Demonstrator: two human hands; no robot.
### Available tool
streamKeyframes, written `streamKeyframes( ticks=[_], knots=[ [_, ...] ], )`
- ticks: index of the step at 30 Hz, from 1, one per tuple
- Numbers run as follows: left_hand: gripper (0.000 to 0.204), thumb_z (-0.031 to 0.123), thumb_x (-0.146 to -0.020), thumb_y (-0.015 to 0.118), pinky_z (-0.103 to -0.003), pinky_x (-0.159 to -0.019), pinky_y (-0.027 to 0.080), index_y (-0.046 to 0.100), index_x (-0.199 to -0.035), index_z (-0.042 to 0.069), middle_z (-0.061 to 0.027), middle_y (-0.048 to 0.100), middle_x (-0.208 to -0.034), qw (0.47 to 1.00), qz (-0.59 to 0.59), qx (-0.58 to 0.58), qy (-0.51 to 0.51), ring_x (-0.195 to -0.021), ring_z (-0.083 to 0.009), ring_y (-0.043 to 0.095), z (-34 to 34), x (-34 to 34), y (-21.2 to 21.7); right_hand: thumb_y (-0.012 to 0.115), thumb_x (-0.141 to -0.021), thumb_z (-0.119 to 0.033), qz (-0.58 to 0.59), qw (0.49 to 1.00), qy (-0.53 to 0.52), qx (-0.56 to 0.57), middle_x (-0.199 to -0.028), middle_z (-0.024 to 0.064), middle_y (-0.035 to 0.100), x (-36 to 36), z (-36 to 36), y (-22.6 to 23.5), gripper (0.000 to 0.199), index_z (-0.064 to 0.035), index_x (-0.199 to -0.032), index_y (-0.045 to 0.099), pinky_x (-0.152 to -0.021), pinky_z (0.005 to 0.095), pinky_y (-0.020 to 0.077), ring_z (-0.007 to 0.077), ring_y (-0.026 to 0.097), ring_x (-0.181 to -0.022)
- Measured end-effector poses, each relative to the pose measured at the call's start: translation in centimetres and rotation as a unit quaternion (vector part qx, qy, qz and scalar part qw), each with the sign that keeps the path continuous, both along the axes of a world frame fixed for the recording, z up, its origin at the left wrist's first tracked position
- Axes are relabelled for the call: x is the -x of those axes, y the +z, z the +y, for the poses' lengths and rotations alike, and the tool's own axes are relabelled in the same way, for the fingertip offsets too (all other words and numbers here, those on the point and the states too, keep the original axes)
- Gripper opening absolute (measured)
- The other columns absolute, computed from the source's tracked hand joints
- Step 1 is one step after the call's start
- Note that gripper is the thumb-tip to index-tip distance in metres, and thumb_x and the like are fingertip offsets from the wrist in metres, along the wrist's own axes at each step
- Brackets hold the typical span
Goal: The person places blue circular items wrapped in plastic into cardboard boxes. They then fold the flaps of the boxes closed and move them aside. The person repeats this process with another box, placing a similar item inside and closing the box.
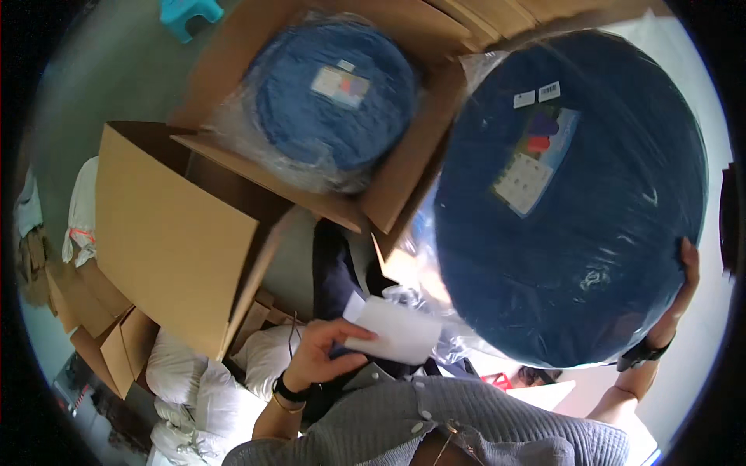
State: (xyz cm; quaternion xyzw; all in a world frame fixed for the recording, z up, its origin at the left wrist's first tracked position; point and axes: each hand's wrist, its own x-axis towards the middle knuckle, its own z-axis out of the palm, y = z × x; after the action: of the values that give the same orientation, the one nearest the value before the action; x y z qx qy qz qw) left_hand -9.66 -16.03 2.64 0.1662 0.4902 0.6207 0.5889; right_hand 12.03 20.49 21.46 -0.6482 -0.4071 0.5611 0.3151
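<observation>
Against the blue disc, the right hand curls.

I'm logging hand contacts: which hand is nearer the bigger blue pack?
Right. The right hand holds the bigger blue pack at its lower right edge. The left hand is apart from it, off to its lower left, holding a white sheet.

Upper garment, mine: one grey ribbed knit top with pale round buttons. Left wrist: one black band and one thin gold-coloured bracelet; right wrist: one wide dark band. My legwear: dark trousers.
</observation>
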Motion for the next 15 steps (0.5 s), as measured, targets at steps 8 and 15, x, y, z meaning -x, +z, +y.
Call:
streamKeyframes(
  ticks=[8,15],
  knots=[
    [0.03,0.011,-0.075,0.07,-0.023,-0.074,0.047,0.059,-0.099,-0.004,-0.0103,0.065,-0.094,1.0,0.008,-0.008,0.005,-0.083,-0.0135,0.063,3.1,-6.1,-1.7,0.059,-0.073,-0.012,-0.195,0.947,0.229,-0.111,-0.081,0.0021,0.061,-7.3,0.3,-9.9,0.03,-0.0003,-0.101,0.059,-0.069,0.0241,0.0432,0.0107,0.054,-0.072],
    [0.033,0.013,-0.076,0.071,-0.025,-0.079,0.046,0.057,-0.1,-0.004,-0.011,0.063,-0.097,0.998,0.042,0.044,-0.018,-0.088,-0.0149,0.061,3.4,-9.5,-3.4,0.061,-0.069,-0.01,-0.157,0.945,0.27,-0.099,-0.071,0.0002,0.058,-12.0,3.7,-19.1,0.019,0.0014,-0.084,0.059,-0.059,0.0205,0.0416,0.0067,0.052,-0.061]
  ],
)
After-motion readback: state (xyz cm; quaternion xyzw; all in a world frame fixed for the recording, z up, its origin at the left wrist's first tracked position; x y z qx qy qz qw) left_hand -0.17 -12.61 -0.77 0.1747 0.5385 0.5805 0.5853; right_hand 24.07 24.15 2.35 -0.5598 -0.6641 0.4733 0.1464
